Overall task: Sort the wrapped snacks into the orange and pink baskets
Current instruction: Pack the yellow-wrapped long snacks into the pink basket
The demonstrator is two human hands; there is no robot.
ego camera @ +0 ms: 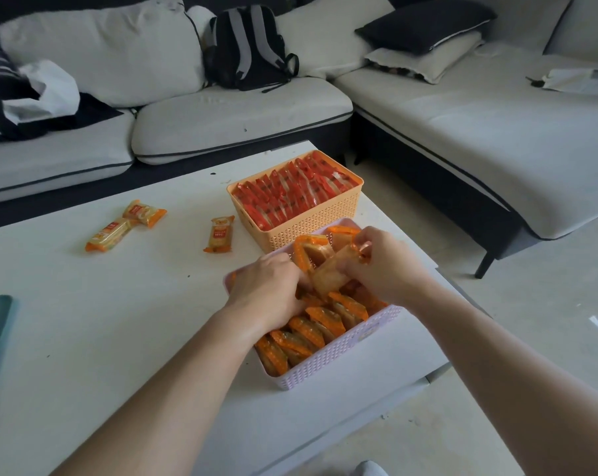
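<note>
The fingers [362, 239] of the right hand [383, 266] are curled tight on the top end of one orange-wrapped snack [331, 271]. They pinch its crinkly edge. The snack is tilted and sits just over the far half of the pink basket [342, 360].

The left hand [270, 285] comes in from the other side. Its fingertips go down among the packs, next to the low end of that snack. They are hidden, so I cannot tell if they hold a pack or only push packs aside.

The pink basket stands at the right edge of the tabletop [84, 304], on the near side. It is almost full of orange packs [307, 338] standing on edge in rows. Just behind it, toward the far right corner, is the orange basket [311, 225]. It is packed with red-wrapped snacks [290, 190] in neat rows.

Three loose snacks lie flat on the tabletop. Two of them [125, 223] touch each other out toward the far left. One [219, 234] lies alone, just beside the orange basket.

I think the step in hand is fitting this snack into the pink basket. There is little room left, so the next move needs a gap. The left hand should push the rows apart, and the right hand should slide the snack in on its edge and let go. After that, the three loose ones wait to be picked up
</note>
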